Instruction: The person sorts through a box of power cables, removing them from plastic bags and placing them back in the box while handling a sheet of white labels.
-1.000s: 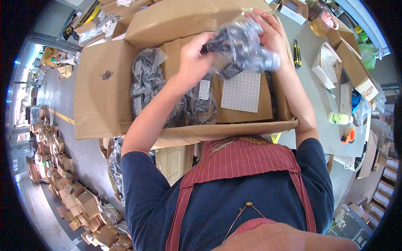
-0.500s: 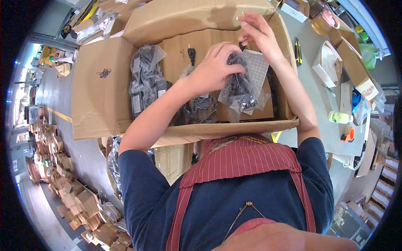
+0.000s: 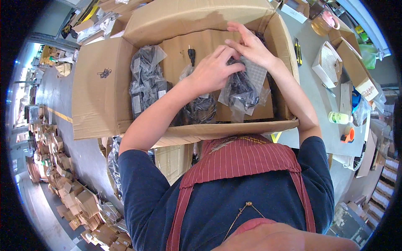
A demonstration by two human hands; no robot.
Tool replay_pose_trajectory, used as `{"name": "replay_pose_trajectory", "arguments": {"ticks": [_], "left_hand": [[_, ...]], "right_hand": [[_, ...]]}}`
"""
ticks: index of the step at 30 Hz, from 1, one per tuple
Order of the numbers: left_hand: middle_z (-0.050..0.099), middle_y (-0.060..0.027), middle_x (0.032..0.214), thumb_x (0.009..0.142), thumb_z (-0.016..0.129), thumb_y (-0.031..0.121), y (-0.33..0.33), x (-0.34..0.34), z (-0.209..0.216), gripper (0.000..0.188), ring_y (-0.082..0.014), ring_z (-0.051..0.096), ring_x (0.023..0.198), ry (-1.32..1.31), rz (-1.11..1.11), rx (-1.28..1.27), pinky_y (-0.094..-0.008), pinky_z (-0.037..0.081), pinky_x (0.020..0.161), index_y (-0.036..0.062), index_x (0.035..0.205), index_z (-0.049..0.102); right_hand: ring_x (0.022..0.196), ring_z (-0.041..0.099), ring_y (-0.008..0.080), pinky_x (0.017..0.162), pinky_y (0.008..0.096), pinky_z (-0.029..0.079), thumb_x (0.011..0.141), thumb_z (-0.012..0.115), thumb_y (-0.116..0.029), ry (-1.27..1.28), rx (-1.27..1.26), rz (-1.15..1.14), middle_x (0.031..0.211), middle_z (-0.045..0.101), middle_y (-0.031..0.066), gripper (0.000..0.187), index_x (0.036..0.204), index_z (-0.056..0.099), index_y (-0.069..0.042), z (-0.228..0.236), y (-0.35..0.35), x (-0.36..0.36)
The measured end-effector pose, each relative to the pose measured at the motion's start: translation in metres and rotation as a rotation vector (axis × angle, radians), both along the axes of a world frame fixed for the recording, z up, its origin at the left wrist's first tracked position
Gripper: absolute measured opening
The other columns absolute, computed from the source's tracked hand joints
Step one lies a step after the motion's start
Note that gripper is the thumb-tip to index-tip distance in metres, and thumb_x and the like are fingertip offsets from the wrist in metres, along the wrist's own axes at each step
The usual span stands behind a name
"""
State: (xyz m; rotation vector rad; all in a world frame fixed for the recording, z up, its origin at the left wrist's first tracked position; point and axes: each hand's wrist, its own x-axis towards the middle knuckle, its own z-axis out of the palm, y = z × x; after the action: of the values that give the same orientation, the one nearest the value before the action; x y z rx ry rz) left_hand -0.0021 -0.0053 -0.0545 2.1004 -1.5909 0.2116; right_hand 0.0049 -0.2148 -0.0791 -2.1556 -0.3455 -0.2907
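An open cardboard box (image 3: pixel 98 90) in front of me holds black power cords in clear plastic bags. My left hand (image 3: pixel 217 69) is closed round the upper end of one bagged power cord (image 3: pixel 240 94). Against its fingertips lies my right hand (image 3: pixel 253 48), fingers stretched out and thumb reaching over the left fingers. The cord's upper end is hidden under my hands. Behind this bag is a sheet of round white stickers (image 3: pixel 256 71). Left of my left hand lies another bagged cord (image 3: pixel 201 109), near a bare black plug (image 3: pixel 191 55); more bagged cords (image 3: pixel 146 81) fill the left side.
On the grey table (image 3: pixel 312 108) to the right are a yellow-black utility knife (image 3: pixel 297 52), a white open carton (image 3: pixel 327 60), a small green-labelled bottle (image 3: pixel 340 117) and an orange tape roll (image 3: pixel 348 135). Flattened cardboard (image 3: pixel 86 203) is heaped on the floor at left.
My right hand has come down and left from the cord's top end and now meets my left fingers. The bagged cord has stayed nearly in place.
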Motion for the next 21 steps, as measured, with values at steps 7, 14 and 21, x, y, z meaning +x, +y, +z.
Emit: {"name": "replay_pose_trajectory", "arguments": {"ticks": [7,14,21], "left_hand": [[0.055,-0.0095,0.115,0.073,0.065,0.001,-0.001,-0.003,0.002,0.04,-0.0323,0.056,0.11,-0.014,-0.087,-0.009,-0.0416,0.052,0.088,0.0152,0.111,0.067],[0.054,-0.0099,0.116,0.078,0.067,0.004,-0.005,-0.014,0.009,0.034,-0.0327,0.055,0.11,0.093,-0.067,-0.084,-0.0413,0.05,0.091,0.0125,0.111,0.066],[0.054,-0.0106,0.119,0.078,0.069,0.003,-0.005,-0.017,0.013,0.037,-0.0343,0.055,0.11,0.105,-0.07,-0.177,-0.042,0.048,0.093,0.0109,0.115,0.064]], "right_hand": [[0.079,0.06,0.0137,0.069,0.0309,0.05,0.093,0.068,-0.034,0.119,0.135,0.082,0.134,0.058,0.0141,0.065,0.145,0.04,-0.008,0.012,0.002,-0.006],[0.11,0.059,0.0144,0.092,0.0289,0.048,0.096,0.064,-0.023,0.157,0.305,0.125,0.139,0.055,0.0063,0.055,0.145,0.042,-0.01,0.012,0.008,-0.008],[0.127,0.052,0.0167,0.103,0.0308,0.044,0.094,0.06,-0.012,0.355,0.554,0.108,0.14,0.054,0.0092,0.049,0.141,0.048,-0.009,0.019,0.009,-0.015]]}}
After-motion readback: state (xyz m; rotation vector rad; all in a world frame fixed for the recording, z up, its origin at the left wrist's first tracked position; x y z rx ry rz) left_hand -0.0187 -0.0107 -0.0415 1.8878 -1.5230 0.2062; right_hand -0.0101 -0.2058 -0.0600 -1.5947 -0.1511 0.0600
